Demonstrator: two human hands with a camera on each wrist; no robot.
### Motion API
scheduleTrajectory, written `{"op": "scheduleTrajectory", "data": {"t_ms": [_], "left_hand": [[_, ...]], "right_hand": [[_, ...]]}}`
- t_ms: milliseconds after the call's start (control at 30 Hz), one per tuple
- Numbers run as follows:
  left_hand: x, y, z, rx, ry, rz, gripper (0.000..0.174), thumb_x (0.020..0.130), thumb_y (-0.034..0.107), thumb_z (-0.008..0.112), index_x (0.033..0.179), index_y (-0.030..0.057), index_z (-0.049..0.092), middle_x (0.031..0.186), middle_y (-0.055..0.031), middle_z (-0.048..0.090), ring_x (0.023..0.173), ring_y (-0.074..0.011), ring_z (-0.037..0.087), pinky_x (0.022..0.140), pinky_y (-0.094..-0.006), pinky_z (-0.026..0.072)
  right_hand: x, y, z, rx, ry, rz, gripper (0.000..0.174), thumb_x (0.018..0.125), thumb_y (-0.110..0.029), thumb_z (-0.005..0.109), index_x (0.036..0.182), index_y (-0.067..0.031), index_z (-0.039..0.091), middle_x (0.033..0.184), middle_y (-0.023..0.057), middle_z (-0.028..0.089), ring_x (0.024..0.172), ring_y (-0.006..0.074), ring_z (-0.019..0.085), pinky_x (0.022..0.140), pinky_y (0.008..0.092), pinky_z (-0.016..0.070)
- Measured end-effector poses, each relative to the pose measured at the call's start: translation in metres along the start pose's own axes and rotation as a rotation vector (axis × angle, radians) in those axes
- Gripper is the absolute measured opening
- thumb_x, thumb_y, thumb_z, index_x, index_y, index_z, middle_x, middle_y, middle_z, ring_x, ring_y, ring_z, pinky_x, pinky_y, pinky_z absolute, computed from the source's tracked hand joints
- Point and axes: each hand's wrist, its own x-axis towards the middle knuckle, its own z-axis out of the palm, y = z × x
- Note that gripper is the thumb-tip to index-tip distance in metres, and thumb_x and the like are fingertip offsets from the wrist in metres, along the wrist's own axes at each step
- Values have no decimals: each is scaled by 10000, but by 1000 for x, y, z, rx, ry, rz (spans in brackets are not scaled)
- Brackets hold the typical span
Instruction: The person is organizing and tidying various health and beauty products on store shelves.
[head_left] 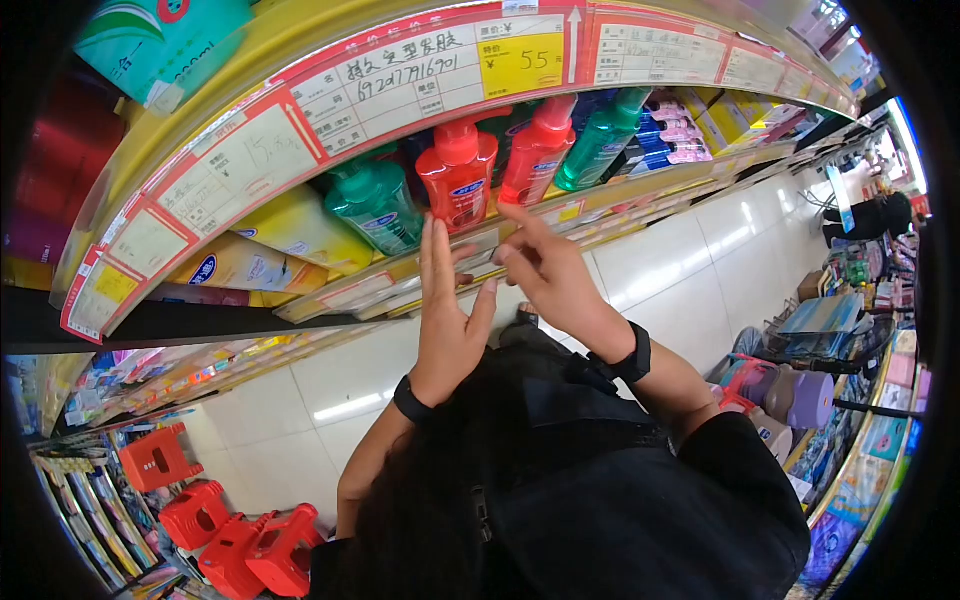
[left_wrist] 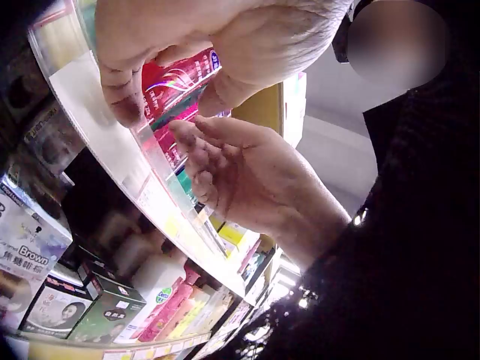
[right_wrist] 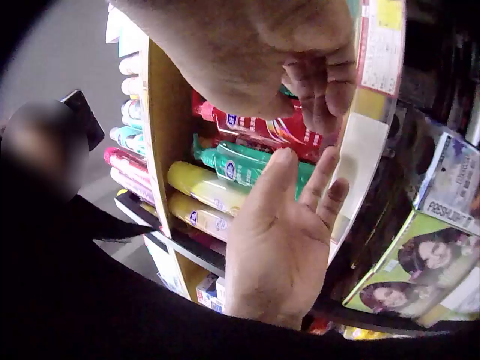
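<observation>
Two red pump bottles, a nearer red one and a farther red one, stand side by side on the shelf. A green pump bottle and another green bottle flank them. My left hand has its fingers extended, their tips overlapping the foot of the nearer red bottle in the head view. Beside it, my right hand points its index finger at the base of the farther red bottle, its other fingers loosely bent. Neither palm holds anything; the left palm faces up toward the right hand in the right wrist view.
A curved price-label strip runs above the bottles. Yellow bottles lie to the left, boxes to the right. Red stools stand on the tiled floor behind. Boxed goods fill another shelf. Someone in dark clothing is farther along the aisle.
</observation>
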Motion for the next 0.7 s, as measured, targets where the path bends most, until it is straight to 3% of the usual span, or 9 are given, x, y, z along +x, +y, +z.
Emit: {"op": "scheduleTrajectory", "data": {"t_ms": [67, 133, 233, 333, 700], "left_hand": [[-2, -3, 0, 41, 11, 25, 751, 857, 10, 539, 1474, 1, 111, 1523, -174, 130, 1183, -257, 477, 852, -325, 468], [-3, -1, 1, 35, 11, 25, 748, 859, 16, 541, 1474, 0, 115, 1526, -175, 121, 1186, -261, 476, 854, -324, 467], [-4, 0, 3, 34, 7, 21, 740, 867, 55, 547, 1467, -15, 120, 1522, -202, 110, 1189, -284, 480, 885, -347, 454], [-4, 2, 5, 42, 0, 13, 738, 873, 88, 551, 1460, -32, 120, 1515, -227, 107, 1188, -306, 487, 918, -373, 441], [-4, 2, 6, 44, 5, -6, 737, 878, 98, 557, 1462, -27, 125, 1516, -221, 110, 1186, -302, 492, 938, -380, 435]], "right_hand": [[-5, 5, -8, -15, 38, -7, 506, 899, -101, 552, 1340, 52, 357, 823, 123, 647, 658, 184, 609, 602, 291, 467], [-6, 18, -11, 139, 237, -74, 470, 902, -84, 548, 1318, 40, 368, 823, 93, 642, 653, 127, 583, 588, 259, 451], [-2, 21, -14, 125, 268, -24, 526, 908, -79, 539, 1367, 38, 309, 834, 76, 643, 651, 98, 575, 582, 243, 448], [4, 22, -14, 224, 171, 70, 573, 908, -76, 537, 1399, 34, 264, 828, 80, 645, 630, 106, 576, 583, 241, 456], [7, 24, -12, 158, 145, 36, 569, 921, -72, 525, 1418, -12, 255, 829, 72, 635, 662, 103, 581, 598, 235, 476]]}}
